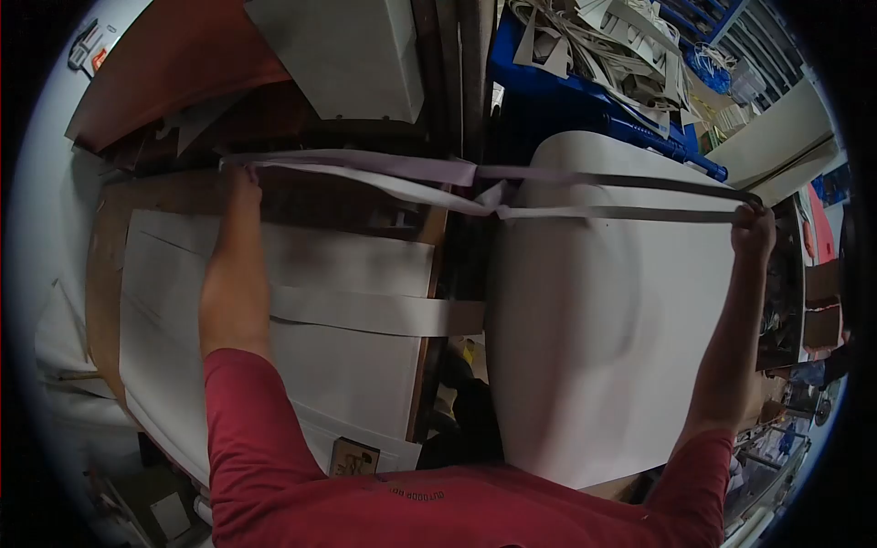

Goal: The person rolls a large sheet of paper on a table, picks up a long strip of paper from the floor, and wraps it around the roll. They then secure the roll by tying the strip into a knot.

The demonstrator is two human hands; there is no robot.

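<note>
Both arms are stretched far out to the sides. The left hand is closed around one end of the long paper strips. The right hand is closed tight around the other end. The strips run in a long line from one hand to the other, up in the air. About halfway between the hands the strips cross and bunch together.

Under the right hand and arm is a big white sheet that curves down at its far edge. Under the left hand and arm is a flat pile of white sheets on a brown bench. A loose strip lies across that pile, just beside the left arm, and its end sticks out toward the big sheet.

Far past the hands is a blue bin full of paper scraps. Both arms have red sleeves
</note>
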